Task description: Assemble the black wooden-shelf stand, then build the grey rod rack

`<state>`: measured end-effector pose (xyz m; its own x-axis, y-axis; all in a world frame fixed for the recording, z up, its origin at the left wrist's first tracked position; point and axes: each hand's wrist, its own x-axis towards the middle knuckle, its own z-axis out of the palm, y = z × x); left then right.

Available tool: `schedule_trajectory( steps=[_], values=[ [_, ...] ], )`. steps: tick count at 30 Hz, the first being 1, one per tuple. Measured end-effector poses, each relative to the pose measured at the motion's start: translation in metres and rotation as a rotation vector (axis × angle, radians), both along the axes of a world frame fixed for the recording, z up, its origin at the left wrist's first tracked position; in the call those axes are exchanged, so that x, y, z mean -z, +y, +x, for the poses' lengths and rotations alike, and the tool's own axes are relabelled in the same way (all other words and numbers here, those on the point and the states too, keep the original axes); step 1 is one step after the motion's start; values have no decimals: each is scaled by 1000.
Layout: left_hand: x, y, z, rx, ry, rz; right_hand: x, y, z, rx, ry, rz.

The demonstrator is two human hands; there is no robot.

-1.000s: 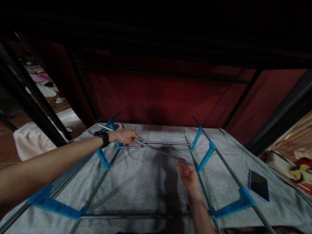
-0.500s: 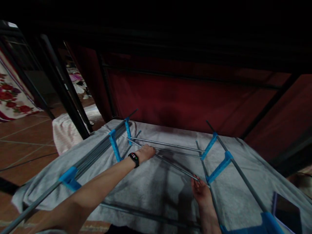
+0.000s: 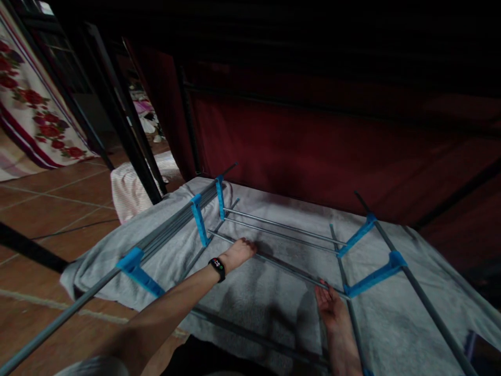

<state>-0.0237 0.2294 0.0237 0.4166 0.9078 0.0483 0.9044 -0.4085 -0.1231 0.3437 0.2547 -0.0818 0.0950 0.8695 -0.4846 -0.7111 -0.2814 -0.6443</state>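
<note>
A thin grey metal tube (image 3: 285,267) slants across the middle of a frame of grey poles and blue plastic brackets. My left hand (image 3: 239,253), with a black smartwatch (image 3: 217,267) on its wrist, is closed over the tube left of its middle. Near the right end, my right hand (image 3: 331,308) grips it from below with the fingertips. That end meets the foot of a right blue bracket (image 3: 376,274); whether it is seated I cannot tell. The left end lies by the foot of a left blue bracket (image 3: 199,221). Farther back, two tubes (image 3: 282,224) span between brackets.
Several loose tubes (image 3: 174,230) lie along the left pole. Underneath is a grey blanket (image 3: 250,313), with a red cloth (image 3: 274,146) hanging behind. Dark posts (image 3: 136,130) stand at left. A dark flat object (image 3: 483,352) lies at lower right.
The tube's right end has moved right and down to the foot of the right bracket, with my right hand following. My left hand keeps its hold. The view has turned left.
</note>
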Motion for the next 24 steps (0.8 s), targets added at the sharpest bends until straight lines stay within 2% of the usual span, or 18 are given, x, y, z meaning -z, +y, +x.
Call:
schedule_trajectory(
  steps=[2,13,19,24],
  values=[
    [6,-2,0,-1,-10,10,0,-1,0,14,-15,-37],
    [25,0,0,6,-32,21,2,-2,7,-29,-172,6],
    [25,-1,7,28,-79,-13,0,-5,14,-16,-198,-1],
    [21,-6,10,19,-252,-121,5,-7,22,-12,-230,32]
  ],
)
